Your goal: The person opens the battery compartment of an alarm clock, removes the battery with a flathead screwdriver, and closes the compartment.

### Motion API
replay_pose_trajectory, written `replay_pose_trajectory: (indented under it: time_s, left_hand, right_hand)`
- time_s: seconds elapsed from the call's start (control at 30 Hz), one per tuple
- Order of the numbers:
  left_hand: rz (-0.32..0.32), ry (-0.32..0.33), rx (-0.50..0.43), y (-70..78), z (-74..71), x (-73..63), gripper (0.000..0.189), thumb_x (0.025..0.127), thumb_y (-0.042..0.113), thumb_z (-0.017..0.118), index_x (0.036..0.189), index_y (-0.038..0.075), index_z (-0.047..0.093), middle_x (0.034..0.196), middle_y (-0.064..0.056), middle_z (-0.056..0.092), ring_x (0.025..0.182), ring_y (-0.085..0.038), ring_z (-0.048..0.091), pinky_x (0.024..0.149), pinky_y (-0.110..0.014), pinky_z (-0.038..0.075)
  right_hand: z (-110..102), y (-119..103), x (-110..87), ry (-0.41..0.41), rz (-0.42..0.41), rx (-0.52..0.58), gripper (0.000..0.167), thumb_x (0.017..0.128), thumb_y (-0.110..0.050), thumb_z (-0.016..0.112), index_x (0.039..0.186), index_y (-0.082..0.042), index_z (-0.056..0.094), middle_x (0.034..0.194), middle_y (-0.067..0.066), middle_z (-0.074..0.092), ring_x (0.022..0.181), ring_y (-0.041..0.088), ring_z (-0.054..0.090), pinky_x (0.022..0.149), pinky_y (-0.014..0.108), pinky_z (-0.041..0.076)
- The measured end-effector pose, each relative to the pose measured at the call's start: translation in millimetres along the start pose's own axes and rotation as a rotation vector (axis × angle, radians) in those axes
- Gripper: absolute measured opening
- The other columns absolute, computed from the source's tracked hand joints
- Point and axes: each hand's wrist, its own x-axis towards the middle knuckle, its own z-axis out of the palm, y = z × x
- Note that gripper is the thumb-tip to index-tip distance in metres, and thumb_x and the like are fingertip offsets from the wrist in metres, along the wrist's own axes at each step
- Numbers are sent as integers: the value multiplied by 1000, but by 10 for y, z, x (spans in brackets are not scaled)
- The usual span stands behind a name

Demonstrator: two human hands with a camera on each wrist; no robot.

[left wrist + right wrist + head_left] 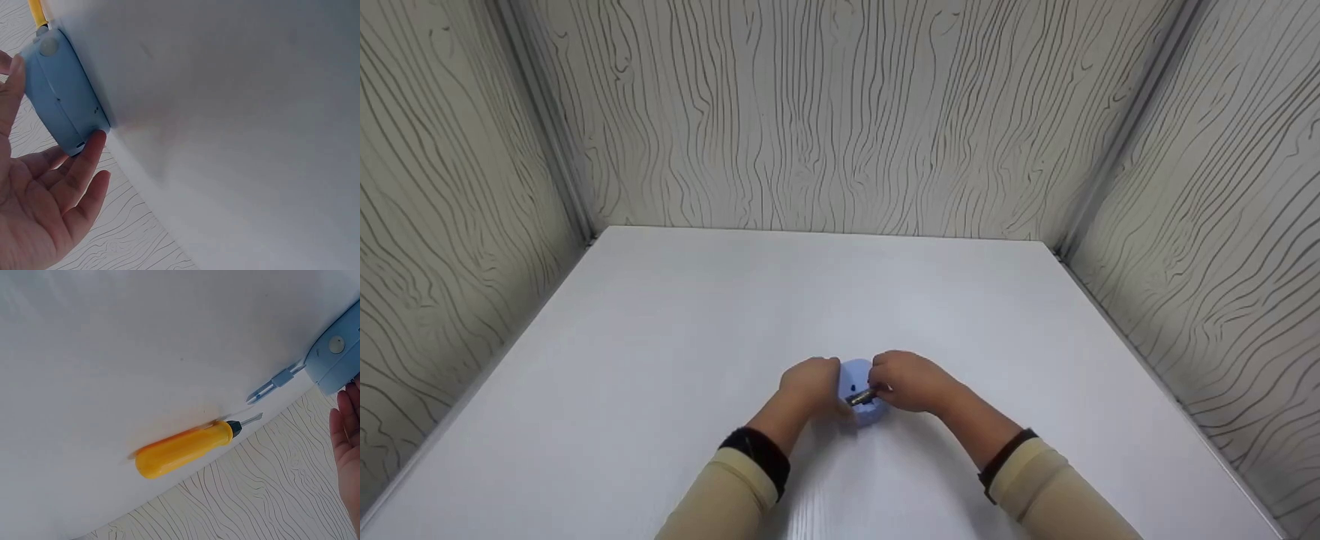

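Observation:
A rounded light-blue device (pixel 855 373) is on the white table between the two hands, its kind unclear. My left hand (pixel 812 384) grips its left side; in the left wrist view, fingers (pixel 84 163) and thumb touch opposite sides of the blue case (pixel 62 90). My right hand (pixel 911 381) pinches a small dark cylinder with a metallic sheen, apparently a battery (pixel 862 397), over a dark slot in the device's face. Only part of the right hand (pixel 350 427) shows in its wrist view, beside the device (pixel 337 354), and its fingertips are partly cut off.
A yellow-handled screwdriver (pixel 185 450) lies on the table in the right wrist view. Near its tip is a narrow light-blue slotted piece (pixel 275 385), close to the device. Wood-patterned panels (pixel 810 112) rise behind the table and on both sides.

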Motion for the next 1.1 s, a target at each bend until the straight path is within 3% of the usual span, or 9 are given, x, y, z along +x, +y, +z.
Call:
replay_pose_trajectory:
  time_s: [0.17,0.4,0.9,1.1]
  left_hand:
    - [25,27,-3,-10,-2,-6,74,71,42,97,125,3,67,106,-8,74,96,-22,66,94,-40,60]
    - [26,21,-8,0,-16,-10,70,72,40,96,124,3,67,104,-8,73,93,-21,65,93,-40,60]
    - [-21,-9,-31,18,-11,7,83,78,39,94,143,2,60,126,-14,73,118,-28,68,108,-43,56]
    - [-4,12,-23,6,-2,-15,72,76,37,94,131,1,65,115,-12,74,106,-26,69,101,-43,59]
  right_hand:
    - [19,29,-6,44,-62,-35,5,90,-4,78,89,-9,76,81,1,64,72,9,46,70,26,50]
    - [-3,10,2,21,-27,-6,5,91,-5,77,95,-8,76,84,1,64,75,9,49,74,26,53]
    - [-9,20,-27,12,10,53,5,95,-6,73,98,-9,72,89,2,67,78,9,52,78,28,56]
    - [-37,38,-49,44,-35,75,8,91,-2,75,96,-7,72,87,4,68,77,10,55,76,27,56]
